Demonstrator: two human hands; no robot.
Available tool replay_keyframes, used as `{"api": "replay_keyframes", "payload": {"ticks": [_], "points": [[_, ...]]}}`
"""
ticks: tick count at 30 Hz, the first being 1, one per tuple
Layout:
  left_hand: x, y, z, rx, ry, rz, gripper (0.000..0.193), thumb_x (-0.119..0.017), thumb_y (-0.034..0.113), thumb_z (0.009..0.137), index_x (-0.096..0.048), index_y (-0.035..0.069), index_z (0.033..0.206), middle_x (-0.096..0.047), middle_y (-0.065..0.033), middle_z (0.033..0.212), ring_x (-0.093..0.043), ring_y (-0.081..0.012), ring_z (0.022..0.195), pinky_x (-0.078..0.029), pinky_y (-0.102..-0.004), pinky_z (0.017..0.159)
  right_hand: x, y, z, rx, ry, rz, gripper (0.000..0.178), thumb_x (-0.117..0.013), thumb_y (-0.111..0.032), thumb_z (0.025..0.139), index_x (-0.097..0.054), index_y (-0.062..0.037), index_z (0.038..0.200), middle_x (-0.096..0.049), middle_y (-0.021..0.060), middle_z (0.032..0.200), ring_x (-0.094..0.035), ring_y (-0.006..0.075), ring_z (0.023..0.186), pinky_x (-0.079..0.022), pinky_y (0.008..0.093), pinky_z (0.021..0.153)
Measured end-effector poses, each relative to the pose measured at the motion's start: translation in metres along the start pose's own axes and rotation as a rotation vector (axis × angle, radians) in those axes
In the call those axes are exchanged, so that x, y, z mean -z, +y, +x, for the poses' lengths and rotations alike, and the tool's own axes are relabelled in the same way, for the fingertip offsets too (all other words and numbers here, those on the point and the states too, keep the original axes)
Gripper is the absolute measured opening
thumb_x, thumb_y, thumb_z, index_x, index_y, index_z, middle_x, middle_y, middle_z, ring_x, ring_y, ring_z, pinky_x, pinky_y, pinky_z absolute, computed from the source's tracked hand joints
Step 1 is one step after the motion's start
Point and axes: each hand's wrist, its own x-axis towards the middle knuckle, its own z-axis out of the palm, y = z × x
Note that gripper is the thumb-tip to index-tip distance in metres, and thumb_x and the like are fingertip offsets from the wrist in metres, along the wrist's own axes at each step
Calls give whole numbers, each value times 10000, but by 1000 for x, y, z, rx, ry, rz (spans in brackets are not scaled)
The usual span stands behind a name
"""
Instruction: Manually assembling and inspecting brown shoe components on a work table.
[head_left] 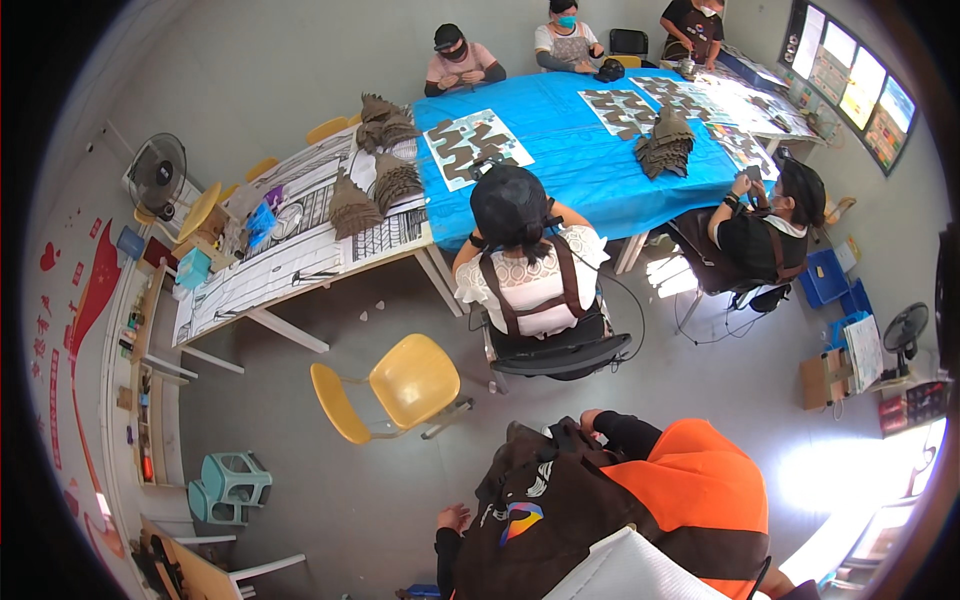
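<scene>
A dark brown apron [560, 500] with a colourful printed patch spreads across my front, its top part bunched up. My right hand [591, 421], in a black sleeve, is closed at the bunched upper edge of the apron; part of its fingers is hidden by the cloth. My left hand [454, 517] is beside the apron's left edge, fingers apart, with nothing seen in it. An orange garment [700, 475] covers my right side. A white stiff edge [635, 570] cuts across the bottom of the view.
A yellow chair [415, 380] stands ahead, left of a seated person [530, 270] at a blue-covered table [560, 130]. Stacked brown cut pieces [665, 145] lie there. Green stools [230, 488] stand at left. Another person [775, 215] sits at right, with blue bins [825, 278] behind.
</scene>
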Motion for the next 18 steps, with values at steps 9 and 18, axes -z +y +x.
{"api": "replay_keyframes", "payload": {"ticks": [9,18], "points": [[-8,5,-11,56,26,-73,273,-437,91,814,-514,-52,1033,-602,-184,838,-570,-204,571,-398,-260,401,1,3,-1,33,3,-24,178,-570,-184,695,-647,-23,693,-628,71,638,-602,167,552,-483,295,530],[-4,-20,6,158,61,-331,288,-476,124,801,-521,-56,1021,-604,-197,847,-583,-222,604,-417,-271,431,0,-2,-18,19,10,-56,182,-564,-189,700,-646,-29,669,-627,63,630,-605,164,560,-483,299,533]]}}
